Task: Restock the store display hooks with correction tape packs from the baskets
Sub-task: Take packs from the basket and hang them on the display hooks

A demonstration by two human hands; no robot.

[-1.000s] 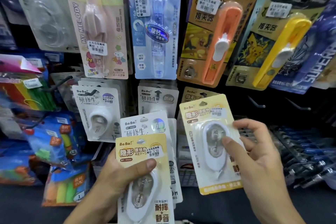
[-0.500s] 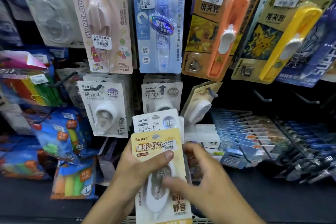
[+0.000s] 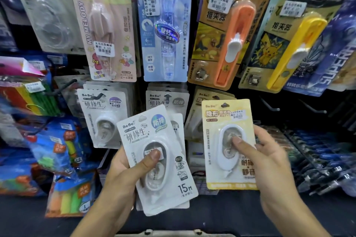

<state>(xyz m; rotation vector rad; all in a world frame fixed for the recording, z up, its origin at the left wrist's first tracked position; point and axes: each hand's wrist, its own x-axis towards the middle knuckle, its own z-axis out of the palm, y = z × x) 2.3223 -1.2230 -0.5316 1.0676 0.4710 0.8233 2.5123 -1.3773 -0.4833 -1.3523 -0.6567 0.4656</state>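
Crowded display hooks [image 3: 269, 105] fill the frame. Lower centre, the left hand [image 3: 123, 171] clamps white packs [image 3: 154, 159]; the right hand [image 3: 269, 161] pinches a yellow pack [image 3: 229, 140] before hung yellow ones [image 3: 210, 96].

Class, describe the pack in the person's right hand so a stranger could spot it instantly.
Start at the orange clip tool hanging on the display. Directly below, the right hand holds up a correction tape pack. Its card is pale yellow; neighbouring packs are white.
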